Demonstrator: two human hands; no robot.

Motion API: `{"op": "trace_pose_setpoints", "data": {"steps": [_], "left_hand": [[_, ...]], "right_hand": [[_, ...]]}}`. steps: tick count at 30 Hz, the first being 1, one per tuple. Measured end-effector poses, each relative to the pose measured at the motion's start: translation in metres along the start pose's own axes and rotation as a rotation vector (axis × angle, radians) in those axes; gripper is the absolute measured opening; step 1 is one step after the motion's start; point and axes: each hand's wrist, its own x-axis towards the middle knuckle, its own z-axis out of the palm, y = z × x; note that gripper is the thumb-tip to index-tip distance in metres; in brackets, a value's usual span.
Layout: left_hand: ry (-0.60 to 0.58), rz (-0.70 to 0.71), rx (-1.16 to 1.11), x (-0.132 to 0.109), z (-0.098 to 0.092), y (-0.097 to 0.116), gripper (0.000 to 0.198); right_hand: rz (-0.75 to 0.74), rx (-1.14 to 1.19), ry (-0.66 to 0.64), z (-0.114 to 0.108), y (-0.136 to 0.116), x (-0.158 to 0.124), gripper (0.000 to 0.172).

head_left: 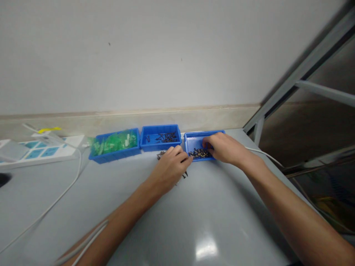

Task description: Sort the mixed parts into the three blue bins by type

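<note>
Three blue bins stand in a row at the back of the grey table. The right bin (191, 140) holds small dark and brass screws (199, 153). My right hand (223, 147) reaches into it, fingers curled down over the screws; what they hold is hidden. My left hand (171, 165) rests on the table just in front of the gap between the middle bin (159, 138) and the right bin, fingers bent over a small heap of loose screws (160, 154). The middle bin holds dark screws. The left bin (113, 155) is full of green plastic parts.
A white power strip (39, 149) with blue sockets lies at the far left, its white cable (55, 201) running forward across the table. Another white cable (260, 152) passes behind my right wrist. A grey metal frame (280, 98) rises at the table's right edge. A wall closes the back.
</note>
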Motion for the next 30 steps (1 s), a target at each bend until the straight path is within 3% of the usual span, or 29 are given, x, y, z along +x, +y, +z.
{"op": "trace_pose_setpoints", "data": {"steps": [11,15,18,23,26,28,30], "left_hand": [[-0.043,-0.011,0.014,0.001,-0.001,0.004,0.017],[-0.016,-0.049,-0.004,0.003,0.0,0.005,0.015],[0.025,-0.084,-0.009,0.005,0.003,0.005,0.016],[0.039,-0.091,0.001,0.004,0.004,0.006,0.02],[0.044,-0.102,0.002,0.003,0.004,0.006,0.019],[0.045,-0.114,0.003,0.003,0.003,0.007,0.018],[0.036,-0.12,-0.005,0.004,0.003,0.007,0.018]], "right_hand": [[-0.065,0.15,0.113,0.011,0.007,-0.005,0.027],[-0.098,0.159,0.288,0.003,0.0,-0.017,0.026],[-0.141,0.298,0.457,-0.006,-0.006,-0.022,0.019],[-0.128,0.816,0.692,-0.023,-0.032,0.002,0.006],[-0.196,1.132,0.699,-0.03,-0.053,0.027,0.013],[-0.23,1.159,0.68,-0.034,-0.059,0.036,0.017],[-0.196,1.03,0.667,-0.038,-0.056,0.036,0.013]]}}
